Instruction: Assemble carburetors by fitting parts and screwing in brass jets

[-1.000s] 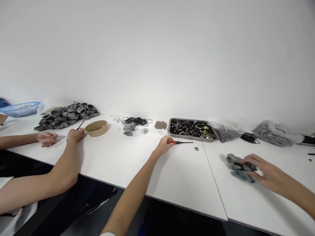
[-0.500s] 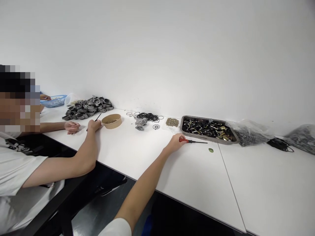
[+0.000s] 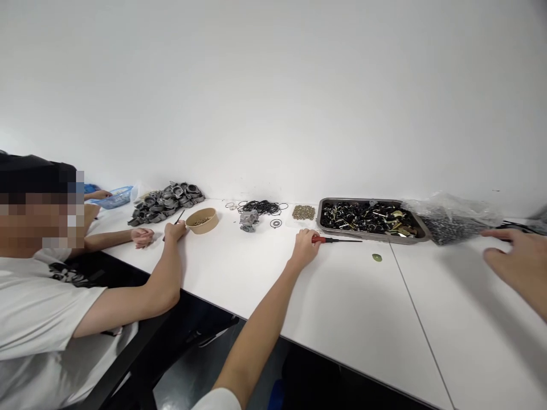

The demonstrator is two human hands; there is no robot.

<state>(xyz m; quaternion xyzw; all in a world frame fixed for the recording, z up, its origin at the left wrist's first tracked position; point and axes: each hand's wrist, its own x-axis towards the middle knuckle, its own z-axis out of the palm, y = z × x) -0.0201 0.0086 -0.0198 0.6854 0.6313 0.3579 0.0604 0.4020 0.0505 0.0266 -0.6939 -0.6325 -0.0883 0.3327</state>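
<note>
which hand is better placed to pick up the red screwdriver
Left. The left hand already rests on the table with its fingers at the handle of the red screwdriver, in front of the metal tray. The right hand hovers open far off, near the plastic bag.

A red-handled screwdriver [image 3: 335,240] lies on the white table [image 3: 342,307]; the metal tray [image 3: 421,234] is grey, the bowl [image 3: 202,220] tan, the small disc [image 3: 376,257] olive-green.
</note>
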